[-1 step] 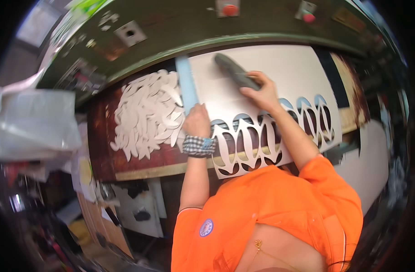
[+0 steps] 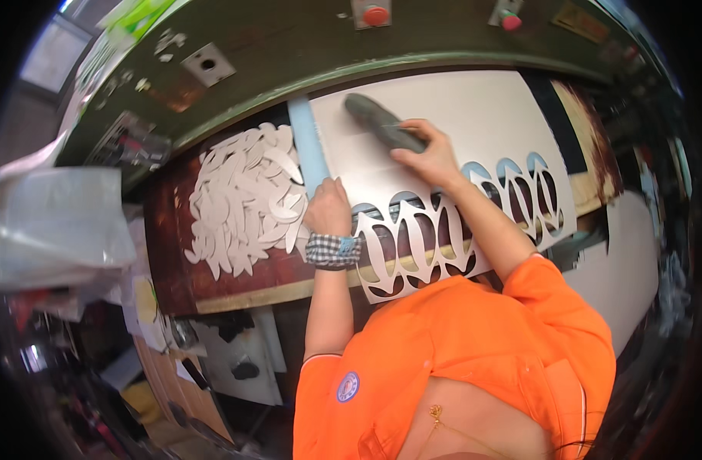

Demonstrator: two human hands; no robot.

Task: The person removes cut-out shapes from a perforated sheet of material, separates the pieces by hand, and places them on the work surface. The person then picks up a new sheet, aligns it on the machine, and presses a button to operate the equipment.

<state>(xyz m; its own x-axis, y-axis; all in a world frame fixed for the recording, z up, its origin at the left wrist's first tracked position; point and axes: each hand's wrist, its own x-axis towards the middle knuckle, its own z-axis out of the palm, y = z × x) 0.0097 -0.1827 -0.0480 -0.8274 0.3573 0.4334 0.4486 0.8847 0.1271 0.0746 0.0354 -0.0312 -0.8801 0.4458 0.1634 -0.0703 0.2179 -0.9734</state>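
Note:
My right hand (image 2: 431,156) grips one end of a dark grey-green, long rounded piece (image 2: 378,119), shaped like a shoe sole and slightly blurred. It is over the uncut upper part of a white sheet (image 2: 458,107). Along the sheet's near side runs a row of curved cut-out holes, with pale blue showing through at their far ends. At the left edge of the sheet my left hand (image 2: 329,208) is closed, its fingers bent onto the border beside a light blue strip (image 2: 309,146). Just left of that hand lies a heap of white curved cut pieces (image 2: 247,195).
Behind the worktable (image 2: 167,253) stands a green machine front (image 2: 289,54) with red buttons (image 2: 376,15). A plastic-wrapped bundle (image 2: 55,222) is at the far left. Wooden edging runs along the table's near side.
The view has shifted a little, moving most things slightly left. Relative to the sheet, my right hand and the dark piece have moved slightly left; my left hand stays at the sheet's edge.

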